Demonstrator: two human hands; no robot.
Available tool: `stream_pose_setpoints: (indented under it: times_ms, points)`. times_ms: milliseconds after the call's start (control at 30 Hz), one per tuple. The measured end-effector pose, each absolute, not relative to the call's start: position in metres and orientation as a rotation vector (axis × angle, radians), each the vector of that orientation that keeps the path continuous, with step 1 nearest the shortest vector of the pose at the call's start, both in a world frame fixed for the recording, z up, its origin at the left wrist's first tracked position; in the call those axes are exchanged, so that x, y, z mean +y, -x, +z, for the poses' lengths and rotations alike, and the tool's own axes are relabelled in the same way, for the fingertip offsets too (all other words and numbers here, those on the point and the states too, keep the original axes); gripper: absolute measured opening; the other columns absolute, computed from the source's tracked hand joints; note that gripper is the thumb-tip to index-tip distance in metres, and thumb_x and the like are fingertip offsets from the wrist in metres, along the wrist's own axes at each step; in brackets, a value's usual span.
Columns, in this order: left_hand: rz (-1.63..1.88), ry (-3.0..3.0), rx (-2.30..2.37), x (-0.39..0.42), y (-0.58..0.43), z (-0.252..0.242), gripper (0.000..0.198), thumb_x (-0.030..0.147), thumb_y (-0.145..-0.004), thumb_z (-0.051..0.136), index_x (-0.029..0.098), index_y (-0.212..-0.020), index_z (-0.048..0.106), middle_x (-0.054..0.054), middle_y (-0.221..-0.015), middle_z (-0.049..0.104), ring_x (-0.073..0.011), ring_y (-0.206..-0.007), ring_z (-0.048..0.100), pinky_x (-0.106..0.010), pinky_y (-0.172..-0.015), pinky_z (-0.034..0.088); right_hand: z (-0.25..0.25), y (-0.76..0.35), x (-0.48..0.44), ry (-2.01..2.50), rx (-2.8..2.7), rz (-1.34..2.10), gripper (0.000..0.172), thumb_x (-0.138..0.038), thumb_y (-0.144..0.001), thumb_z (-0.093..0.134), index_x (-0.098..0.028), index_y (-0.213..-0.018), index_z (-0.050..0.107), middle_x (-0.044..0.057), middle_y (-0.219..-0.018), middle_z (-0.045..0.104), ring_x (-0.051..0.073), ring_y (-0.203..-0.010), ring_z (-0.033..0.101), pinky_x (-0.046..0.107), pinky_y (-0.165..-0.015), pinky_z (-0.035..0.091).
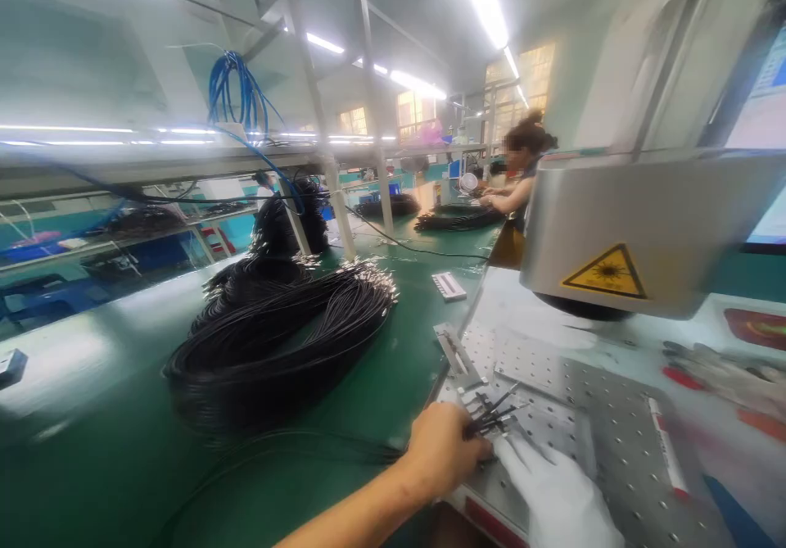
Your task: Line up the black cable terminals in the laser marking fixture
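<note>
My bare left hand (439,450) is closed around a small bundle of black cables (374,451), whose lengths trail left over the green tabletop. The cable ends (494,413) fan out past my fingers above a perforated metal plate (620,417). Against those ends is my right hand (553,486) in a white glove, its fingertips closed on them, though blur hides the exact grip. A slotted metal fixture (458,355) lies on the plate just beyond both hands.
Large coils of black cable (264,368) with metal tips cover the green table (110,433). A laser head (614,228) with a yellow warning label overhangs the plate. A marker (668,447) lies at right. Farther back, a person (521,171) works at the table.
</note>
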State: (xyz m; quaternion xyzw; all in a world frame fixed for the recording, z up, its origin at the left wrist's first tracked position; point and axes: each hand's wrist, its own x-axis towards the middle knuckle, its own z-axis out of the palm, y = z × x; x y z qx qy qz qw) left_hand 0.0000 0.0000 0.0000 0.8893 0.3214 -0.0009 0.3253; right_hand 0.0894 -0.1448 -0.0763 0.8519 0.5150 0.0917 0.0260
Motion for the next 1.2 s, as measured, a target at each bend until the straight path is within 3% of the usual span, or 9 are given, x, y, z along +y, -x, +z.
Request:
stream_pose_setpoints:
  times_ms: [200, 367, 433, 500, 567, 667, 800, 1067, 1200]
  points:
    - [-0.049, -2.415, 0.85, 0.0, -0.008, -0.001, 0.008, 0.025, -0.064, 0.061, 0.02, -0.058, 0.06, 0.002, -0.056, 0.042, -0.0127, -0.059, 0.036, -0.027, -0.057, 0.023, -0.054, -0.08, -0.144, -2.619, 1.615, 0.295, 0.068, 0.003, -0.073, 0.042, -0.028, -0.129, 0.065, 0.002, -0.132, 0.059, 0.028, -0.098, 0.062, 0.036, -0.082, 0.057]
    - [0.014, -2.266, 0.704, 0.007, -0.001, 0.006, 0.029, 0.023, -0.066, 0.067, 0.018, -0.05, 0.044, 0.006, -0.051, 0.028, -0.0087, -0.056, 0.03, -0.026, -0.057, 0.022, -0.043, -0.074, -0.144, -2.663, 1.604, 0.316, 0.069, 0.006, -0.071, 0.042, -0.029, -0.126, 0.067, 0.001, -0.129, 0.061, 0.026, -0.101, 0.061, 0.033, -0.086, 0.055]
    - [0.066, -2.143, 0.665, 0.01, 0.002, 0.009, 0.024, 0.024, -0.07, 0.064, 0.018, -0.054, 0.047, 0.007, -0.052, 0.031, -0.0078, -0.054, 0.032, -0.025, -0.056, 0.024, -0.044, -0.074, -0.144, -2.688, 1.604, 0.328, 0.068, 0.006, -0.073, 0.042, -0.029, -0.126, 0.067, 0.0, -0.129, 0.062, 0.026, -0.102, 0.061, 0.033, -0.086, 0.055]
    - [0.135, -2.01, 0.689, 0.012, 0.004, 0.01, 0.012, 0.028, -0.074, 0.063, 0.018, -0.073, 0.056, 0.008, -0.055, 0.042, -0.0086, -0.053, 0.039, -0.024, -0.055, 0.028, -0.046, -0.075, -0.143, -2.702, 1.611, 0.322, 0.067, 0.005, -0.074, 0.042, -0.029, -0.126, 0.066, 0.0, -0.13, 0.061, 0.026, -0.1, 0.061, 0.034, -0.084, 0.056]
    - [0.197, -1.956, 0.72, 0.013, 0.006, 0.011, 0.016, 0.032, -0.078, 0.059, 0.019, -0.087, 0.056, 0.007, -0.059, 0.051, -0.0101, -0.053, 0.044, -0.024, -0.055, 0.032, -0.049, -0.076, -0.141, -2.707, 1.606, 0.303, 0.066, 0.004, -0.074, 0.043, -0.029, -0.126, 0.067, 0.0, -0.13, 0.061, 0.026, -0.096, 0.062, 0.035, -0.082, 0.057]
    - [0.246, -2.048, 0.672, 0.014, 0.008, 0.011, 0.013, 0.029, -0.082, 0.051, 0.019, -0.073, 0.051, 0.006, -0.058, 0.051, -0.0099, -0.055, 0.043, -0.025, -0.056, 0.031, -0.055, -0.078, -0.138, -2.705, 1.562, 0.301, 0.068, 0.005, -0.074, 0.045, -0.033, -0.126, 0.066, 0.0, -0.128, 0.062, 0.026, -0.094, 0.063, 0.036, -0.081, 0.057]
    - [0.197, -2.148, 0.658, 0.012, 0.008, 0.01, 0.016, 0.02, -0.073, 0.055, 0.019, -0.06, 0.046, 0.006, -0.058, 0.046, -0.0093, -0.059, 0.038, -0.025, -0.057, 0.027, -0.063, -0.079, -0.135, -2.649, 1.516, 0.359, 0.072, 0.006, -0.072, 0.045, -0.036, -0.128, 0.065, 0.0, -0.129, 0.062, 0.027, -0.095, 0.064, 0.036, -0.078, 0.056]
    - [0.152, -2.314, 0.838, 0.003, 0.004, 0.005, 0.016, 0.017, -0.074, 0.058, 0.018, -0.061, 0.049, 0.005, -0.058, 0.042, -0.0095, -0.059, 0.033, -0.026, -0.058, 0.025, -0.061, -0.08, -0.137, -2.717, 1.567, 0.29, 0.063, 0.001, -0.075, 0.049, -0.031, -0.126, 0.066, 0.003, -0.129, 0.062, 0.029, -0.101, 0.062, 0.035, -0.08, 0.057]
    - [0.041, -2.452, 0.879, 0.0, 0.003, 0.008, 0.011, 0.019, -0.079, 0.055, 0.018, -0.069, 0.06, 0.0, -0.065, 0.054, -0.0113, -0.06, 0.035, -0.028, -0.06, 0.024, -0.059, -0.079, -0.137, -2.737, 1.539, 0.267, 0.064, 0.002, -0.076, 0.047, -0.034, -0.126, 0.065, 0.003, -0.125, 0.063, 0.026, -0.094, 0.063, 0.037, -0.086, 0.056]
